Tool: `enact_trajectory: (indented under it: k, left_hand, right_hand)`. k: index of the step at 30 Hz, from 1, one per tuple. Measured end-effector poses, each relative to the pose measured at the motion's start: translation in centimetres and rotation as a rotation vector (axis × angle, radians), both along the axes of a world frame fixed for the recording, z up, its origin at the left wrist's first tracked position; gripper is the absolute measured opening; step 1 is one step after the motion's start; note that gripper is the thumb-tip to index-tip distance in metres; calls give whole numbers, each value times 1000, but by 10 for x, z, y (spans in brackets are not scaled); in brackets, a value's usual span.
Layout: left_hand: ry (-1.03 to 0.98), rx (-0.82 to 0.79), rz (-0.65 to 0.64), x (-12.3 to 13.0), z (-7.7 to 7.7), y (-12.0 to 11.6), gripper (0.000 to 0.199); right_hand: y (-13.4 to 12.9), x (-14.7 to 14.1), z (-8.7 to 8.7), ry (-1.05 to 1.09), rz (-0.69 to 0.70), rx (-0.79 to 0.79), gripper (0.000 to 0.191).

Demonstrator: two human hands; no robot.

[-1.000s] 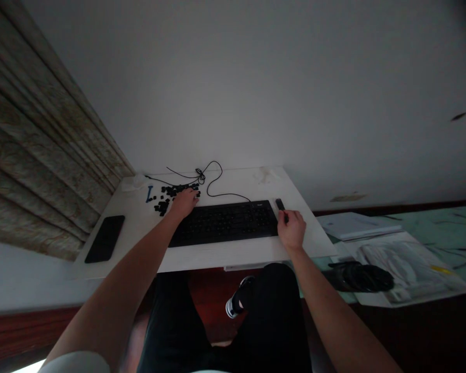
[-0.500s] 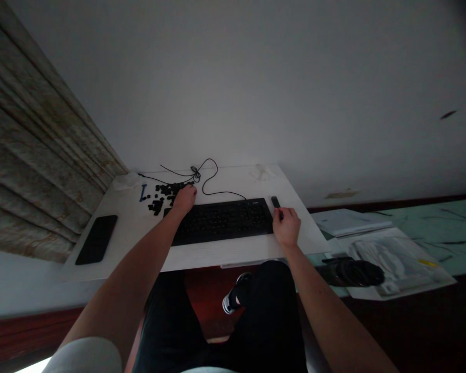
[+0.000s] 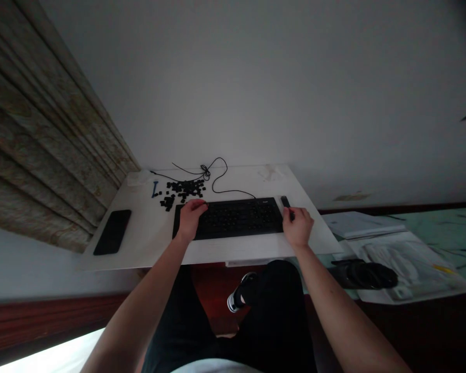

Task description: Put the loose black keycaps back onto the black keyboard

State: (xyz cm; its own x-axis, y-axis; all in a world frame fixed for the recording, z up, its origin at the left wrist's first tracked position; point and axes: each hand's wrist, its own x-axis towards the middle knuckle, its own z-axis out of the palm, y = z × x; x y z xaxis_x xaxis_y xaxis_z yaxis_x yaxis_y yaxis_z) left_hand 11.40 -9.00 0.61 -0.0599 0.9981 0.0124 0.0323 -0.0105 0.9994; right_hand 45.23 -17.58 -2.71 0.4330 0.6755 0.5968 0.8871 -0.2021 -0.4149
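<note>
A black keyboard [image 3: 241, 220] lies across the white desk, many of its key positions looking bare in the dim light. Over its upper left part is my left hand [image 3: 190, 217], thumb and fingertips pinched on a small dark piece that looks like a keycap. Just beyond that hand, loose black keycaps [image 3: 186, 188] lie in a scattered heap. At the keyboard's right end, my right hand [image 3: 298, 227] is closed around a slim black stick-like tool [image 3: 285, 201]; its far end sticks out past the fingers, and its exact kind is unclear.
A black phone [image 3: 112, 232] lies at the desk's left, with a small blue tool [image 3: 155, 189] near the keycaps. The keyboard's cable [image 3: 219, 181] loops along the back. To the right, papers [image 3: 361, 225] and a black bottle-like object [image 3: 367, 274] rest on a lower greenish surface.
My left hand has come back from the keycap heap to the keyboard's upper left, fingertips pinched. My right hand stays at the right end with the black tool. The view has shifted slightly.
</note>
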Motion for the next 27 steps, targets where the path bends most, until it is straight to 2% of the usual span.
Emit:
enact_trajectory:
  k: [3,6,8,11,13,15,17,21,27]
  left_hand:
    - [-276,-59,2,-1,0,-32,31]
    - [-371,-123,-34,2,-2,-60,32]
    - [-332,-141,-67,5,-5,-75,29]
    - [-212,-104,-84,11,-9,-91,23]
    - [-155,-70,-104,14,-11,-97,21]
    - [-109,-40,-135,16,-12,-101,20]
    - [-47,4,-153,16,-13,-103,19]
    - [125,165,-179,13,-13,-102,13]
    - [390,502,-370,5,-8,-96,14]
  right_hand:
    - [-4,-9,6,-4,36,65,26]
    - [-11,-44,15,99,170,105,25]
    - [-18,-81,21,295,336,68,26]
    - [-29,-141,27,712,595,-117,30]
    - [-34,-170,28,967,670,-211,36]
    - [-37,-187,26,1127,675,-240,40]
    - [-38,-192,25,1235,648,-230,41]
    - [-39,-183,27,1399,633,-243,40]
    - [-41,-167,38,1463,680,-400,38]
